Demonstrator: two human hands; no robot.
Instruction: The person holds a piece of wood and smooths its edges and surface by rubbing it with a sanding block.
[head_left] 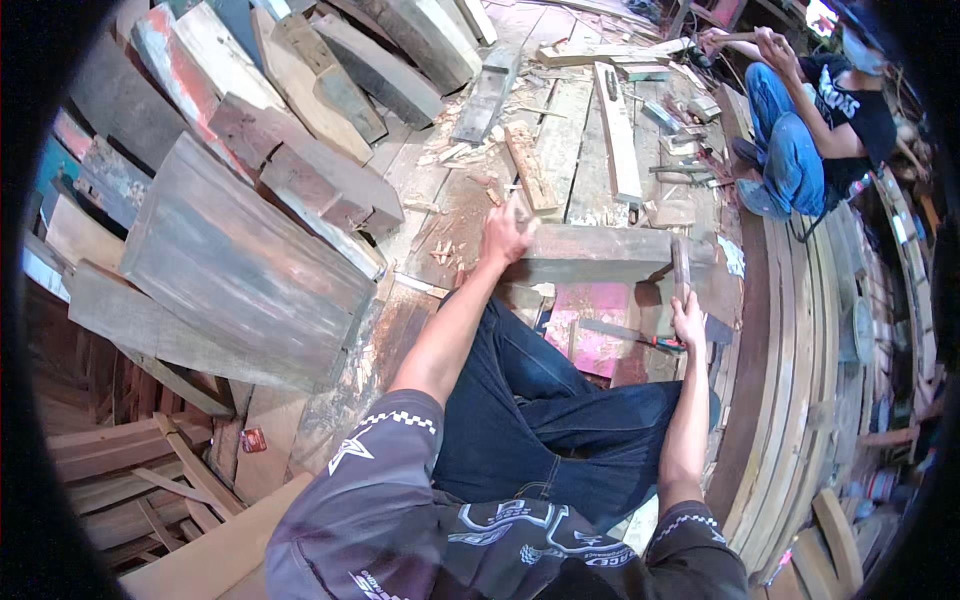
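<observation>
Right hand (688,320) wraps the lower end of a narrow wooden stick (681,262); handsaw (612,330) lies just left of that hand. Grey wooden beam (590,240) sits past the right hand, running across to the left hand (505,235), which curls at its left end; can't tell what it grips. Beam likely heavy, stiff, hard to break, not slippery; best held under both ends. Looks weathered, squared-off, dull grey, dark patch beside the stick. Wood chips (447,252) lie left of the left hand.

Whatever the left hand (506,236) may be gripping is blurred beyond telling.
</observation>
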